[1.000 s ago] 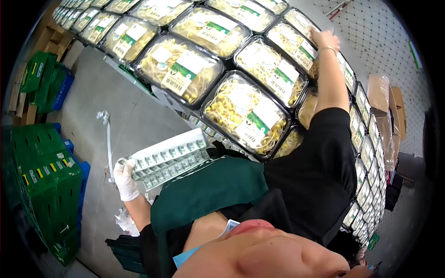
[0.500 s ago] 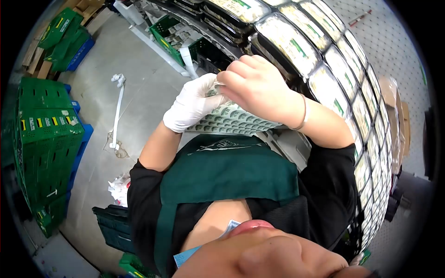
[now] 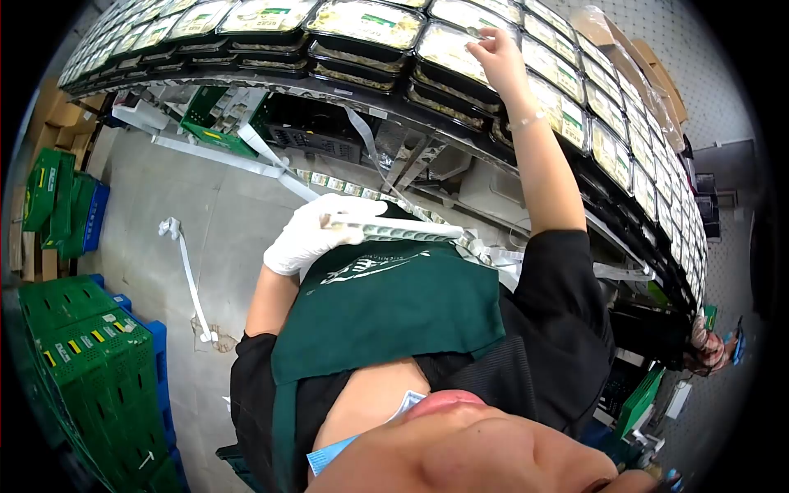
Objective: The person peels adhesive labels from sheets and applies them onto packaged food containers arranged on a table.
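My left hand (image 3: 316, 234), in a white glove, is closed around the edge of a sheet of round green-and-white stickers (image 3: 407, 232), held in front of my apron and seen nearly edge-on. My bare right hand (image 3: 497, 62) reaches out over the stacked food trays. Its thumb and finger pinch a small round sticker (image 3: 472, 32) just above the lid of a clear-topped black food tray (image 3: 456, 51). Whether the sticker touches the lid I cannot tell.
Rows of lidded trays (image 3: 366, 23) cover a long curved table. Beneath it are a green crate (image 3: 205, 123) and loose white strips (image 3: 218, 156). Stacked green crates (image 3: 99, 361) stand at left on blue pallets. Another person (image 3: 711, 345) is at far right.
My right hand has left the sticker sheet and stretched forward over the trays. My left hand has lowered the sheet and tilted it nearly edge-on. The view has turned toward the table.
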Demonstrator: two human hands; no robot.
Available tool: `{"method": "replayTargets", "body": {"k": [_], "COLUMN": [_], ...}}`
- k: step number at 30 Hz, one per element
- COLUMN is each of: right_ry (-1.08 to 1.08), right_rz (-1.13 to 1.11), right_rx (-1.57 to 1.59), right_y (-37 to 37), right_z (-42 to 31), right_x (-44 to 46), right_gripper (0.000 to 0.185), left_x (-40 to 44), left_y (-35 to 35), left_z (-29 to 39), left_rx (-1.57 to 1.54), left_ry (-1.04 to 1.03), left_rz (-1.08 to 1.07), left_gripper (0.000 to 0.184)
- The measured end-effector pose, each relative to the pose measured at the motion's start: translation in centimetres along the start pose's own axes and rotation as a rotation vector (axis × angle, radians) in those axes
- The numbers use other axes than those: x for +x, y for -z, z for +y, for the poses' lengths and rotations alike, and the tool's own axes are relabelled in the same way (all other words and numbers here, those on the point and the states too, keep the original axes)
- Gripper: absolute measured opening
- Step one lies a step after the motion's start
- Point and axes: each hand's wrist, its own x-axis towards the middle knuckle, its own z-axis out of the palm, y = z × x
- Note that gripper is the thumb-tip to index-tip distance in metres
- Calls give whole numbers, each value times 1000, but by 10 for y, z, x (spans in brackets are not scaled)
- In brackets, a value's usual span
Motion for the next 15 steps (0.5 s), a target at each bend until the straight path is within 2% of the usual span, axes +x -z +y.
{"method": "replayTargets", "body": {"k": [2,3,5,6,7,9,10,11,13,14,15], "right_ry": [23,25,209,269,269,-94,-229,-296,-324,-324,-281], "right_rz": [-22,-21,-84,-107,-108,-120,-177,-137,-174,-97,-31], "right_rx": [-323,-324,-541,-620,-622,-960,-914,-989,-438,-243,-201], "right_y": [-2,-4,-13,-14,-8,7,17,24,35,27,17], "right_z": [11,10,6,9,12,9,23,34,76,77,79], "right_x": [6,4,1,4,6,8,21,31,64,73,82], "right_gripper": [36,36,36,46,46,65,77,71,62,51,40], "left_x": [-1,-1,-3,-5,-7,-8,-10,-10,-10,-9,-8], "left_y": [-11,-12,-6,-4,-1,2,1,2,5,7,8], "left_z": [-2,-4,-11,-14,-14,-15,-13,-14,-18,-22,-24], "left_rx": [50,60,68,74,72,3,8,5,-13,-5,3], "left_ry": [18,41,42,51,51,57,34,24,57,95,97], "left_rz": [29,48,80,110,110,106,130,131,154,192,202], "left_gripper": [38,40,36,32,32,30,30,30,29,27,27]}}
